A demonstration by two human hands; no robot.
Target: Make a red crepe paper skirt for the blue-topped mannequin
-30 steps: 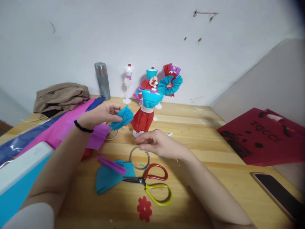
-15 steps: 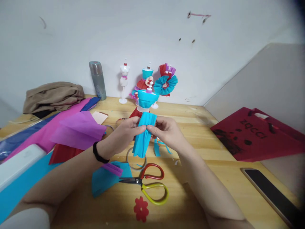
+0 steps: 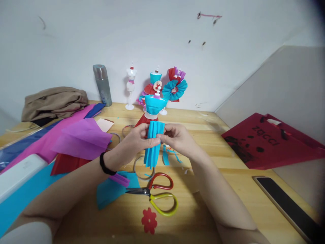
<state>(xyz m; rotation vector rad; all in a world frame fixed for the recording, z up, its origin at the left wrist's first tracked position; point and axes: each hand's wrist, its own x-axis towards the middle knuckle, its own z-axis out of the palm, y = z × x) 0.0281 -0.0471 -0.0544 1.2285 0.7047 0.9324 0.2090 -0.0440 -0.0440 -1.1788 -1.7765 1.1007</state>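
Between my two hands is a pleated strip of blue crepe paper point(image 3: 153, 154), held upright above the table. My left hand point(image 3: 137, 139) pinches it from the left, thumb across the folds. My right hand point(image 3: 177, 139) grips the right edge, its thumb tip meeting the left one. Just behind stands a small dress-form mannequin point(image 3: 154, 105) with a blue top and red skirt. Below the paper lie scissors point(image 3: 145, 191) with one red and one yellow handle, blades over a blue paper piece point(image 3: 109, 191). A red paper flower point(image 3: 149, 220) rests closest to me.
Three more mini mannequins, one a bare white form point(image 3: 130, 86), stand by the wall near a thermos point(image 3: 103, 84). Coloured paper sheets point(image 3: 81, 138) and a brown cloth point(image 3: 54, 101) cover the left. A red bag point(image 3: 274, 142) and a phone point(image 3: 284, 203) are at right.
The blue paper is gathered narrower, with tighter pleats between my fingers. My left thumb has slid further right across it. The whole view has shifted slightly.
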